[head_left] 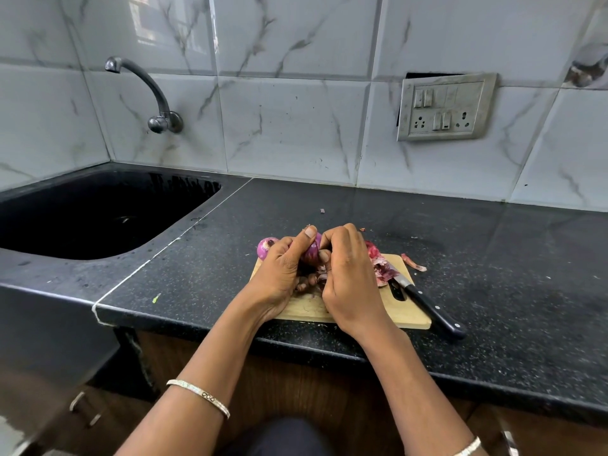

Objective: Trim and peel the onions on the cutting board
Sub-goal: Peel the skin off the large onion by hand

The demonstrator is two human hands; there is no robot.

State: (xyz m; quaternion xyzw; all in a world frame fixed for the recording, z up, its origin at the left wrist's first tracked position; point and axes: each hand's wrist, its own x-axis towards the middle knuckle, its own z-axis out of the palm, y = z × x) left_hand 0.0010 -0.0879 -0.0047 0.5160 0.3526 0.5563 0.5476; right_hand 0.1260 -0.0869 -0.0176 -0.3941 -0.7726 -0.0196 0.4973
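Gleaming black countertop (460, 258) bearing wooden cutting board (306, 307).

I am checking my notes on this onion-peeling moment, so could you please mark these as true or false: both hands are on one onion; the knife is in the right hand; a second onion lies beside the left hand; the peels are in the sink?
1. Both hands are on one onion. True: the left hand grips the onion and the right hand works at its skin.
2. The knife is in the right hand. False: the knife lies on the right end of the cutting board.
3. A second onion lies beside the left hand. True: the second onion.
4. The peels are in the sink. False: the peels lie on the board.
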